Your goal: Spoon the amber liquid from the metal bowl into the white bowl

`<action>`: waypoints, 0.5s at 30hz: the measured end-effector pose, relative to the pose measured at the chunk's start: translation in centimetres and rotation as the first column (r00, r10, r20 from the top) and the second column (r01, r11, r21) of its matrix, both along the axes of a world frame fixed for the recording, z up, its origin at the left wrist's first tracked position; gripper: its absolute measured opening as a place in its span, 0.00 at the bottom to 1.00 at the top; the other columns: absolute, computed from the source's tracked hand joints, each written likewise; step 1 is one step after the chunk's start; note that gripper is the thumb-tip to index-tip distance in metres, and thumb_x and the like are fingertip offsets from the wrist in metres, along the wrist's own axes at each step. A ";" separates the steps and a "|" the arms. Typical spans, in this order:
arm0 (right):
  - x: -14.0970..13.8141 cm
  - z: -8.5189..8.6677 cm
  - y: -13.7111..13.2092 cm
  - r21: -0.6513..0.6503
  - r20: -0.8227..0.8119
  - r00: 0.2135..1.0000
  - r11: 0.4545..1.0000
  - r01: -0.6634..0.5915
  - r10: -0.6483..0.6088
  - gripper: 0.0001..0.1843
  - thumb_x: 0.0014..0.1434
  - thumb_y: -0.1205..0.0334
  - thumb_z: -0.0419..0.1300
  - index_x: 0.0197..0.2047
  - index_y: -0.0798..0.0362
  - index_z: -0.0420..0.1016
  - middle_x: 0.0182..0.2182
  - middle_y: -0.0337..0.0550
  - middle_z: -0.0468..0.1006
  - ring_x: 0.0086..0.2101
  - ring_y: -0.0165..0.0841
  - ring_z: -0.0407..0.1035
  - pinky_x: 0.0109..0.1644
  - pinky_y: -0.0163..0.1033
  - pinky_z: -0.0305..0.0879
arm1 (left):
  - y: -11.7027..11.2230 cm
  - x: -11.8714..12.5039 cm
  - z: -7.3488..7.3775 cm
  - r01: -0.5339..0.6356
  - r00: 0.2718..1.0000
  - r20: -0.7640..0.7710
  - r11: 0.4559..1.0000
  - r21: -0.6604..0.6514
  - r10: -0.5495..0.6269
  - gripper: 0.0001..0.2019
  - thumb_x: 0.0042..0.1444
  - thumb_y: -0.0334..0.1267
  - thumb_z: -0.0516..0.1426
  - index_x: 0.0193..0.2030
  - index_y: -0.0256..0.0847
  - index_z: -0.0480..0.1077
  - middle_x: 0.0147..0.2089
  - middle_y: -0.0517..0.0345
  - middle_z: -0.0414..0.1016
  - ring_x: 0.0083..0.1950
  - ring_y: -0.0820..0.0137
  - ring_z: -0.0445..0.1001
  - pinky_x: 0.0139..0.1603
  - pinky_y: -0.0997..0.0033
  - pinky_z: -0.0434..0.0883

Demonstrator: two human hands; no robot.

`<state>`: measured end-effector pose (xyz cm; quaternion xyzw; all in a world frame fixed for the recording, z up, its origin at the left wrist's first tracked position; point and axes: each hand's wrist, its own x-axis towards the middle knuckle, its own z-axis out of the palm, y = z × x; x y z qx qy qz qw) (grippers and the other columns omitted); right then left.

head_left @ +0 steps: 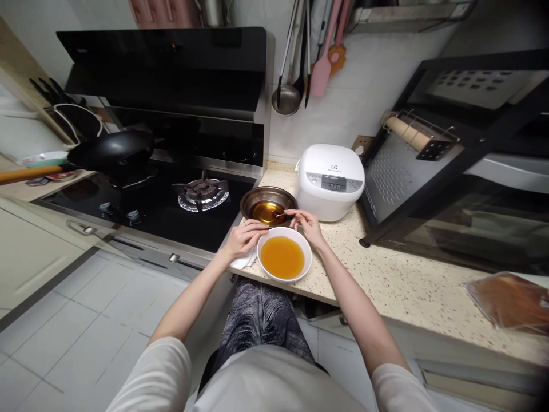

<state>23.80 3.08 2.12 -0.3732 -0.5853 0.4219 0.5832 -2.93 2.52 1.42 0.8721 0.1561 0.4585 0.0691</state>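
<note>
A white bowl (263, 269) of orange liquid sits on the speckled counter (386, 274) near its front edge. Just behind it stands a dark metal bowl (251, 199) holding amber liquid. My right hand (306, 225) pinches the handle of a small spoon (279, 214) whose tip dips into the metal bowl. My left hand (242, 237) rests with curled fingers on the white bowl's left rim, over a white cloth or tissue (243, 262). Whether the left hand grips anything is unclear.
A white rice cooker (330, 180) stands behind the bowls. A black gas hob (171, 206) with a black pan (111, 150) lies to the left. A black rack and oven (454, 171) fill the right side. Utensils (300, 63) hang on the wall. A wrapped brown package (510, 300) lies far right.
</note>
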 end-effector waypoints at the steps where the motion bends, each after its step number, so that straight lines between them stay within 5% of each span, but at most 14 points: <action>1: 0.0 0.0 0.0 -0.004 -0.003 1.000 1.000 -0.012 0.012 0.21 0.61 0.41 0.62 0.40 0.50 0.84 0.39 0.48 0.84 0.23 0.27 0.69 0.25 0.35 0.65 | 0.0 0.0 0.0 0.000 1.000 -0.001 1.000 -0.002 0.000 0.16 0.69 0.33 0.50 0.54 0.41 0.78 0.52 0.47 0.82 0.55 0.61 0.77 0.54 0.54 0.77; 7: 0.4 -0.1 0.5 -0.005 -0.101 0.994 0.999 -0.046 0.046 0.23 0.58 0.41 0.66 0.47 0.48 0.80 0.38 0.47 0.84 0.30 0.31 0.73 0.28 0.35 0.72 | 0.0 -0.1 0.1 -0.003 1.000 -0.016 1.000 0.007 0.003 0.15 0.69 0.31 0.51 0.53 0.41 0.78 0.52 0.48 0.82 0.56 0.61 0.77 0.55 0.54 0.77; 15: 0.6 -0.2 0.4 -0.020 -0.092 0.996 1.000 -0.012 0.010 0.24 0.58 0.37 0.63 0.31 0.52 0.76 0.38 0.48 0.81 0.29 0.29 0.70 0.26 0.34 0.68 | 0.0 0.0 0.1 -0.005 1.000 -0.010 1.000 0.013 0.005 0.15 0.68 0.31 0.51 0.53 0.40 0.78 0.52 0.48 0.82 0.55 0.61 0.78 0.54 0.54 0.78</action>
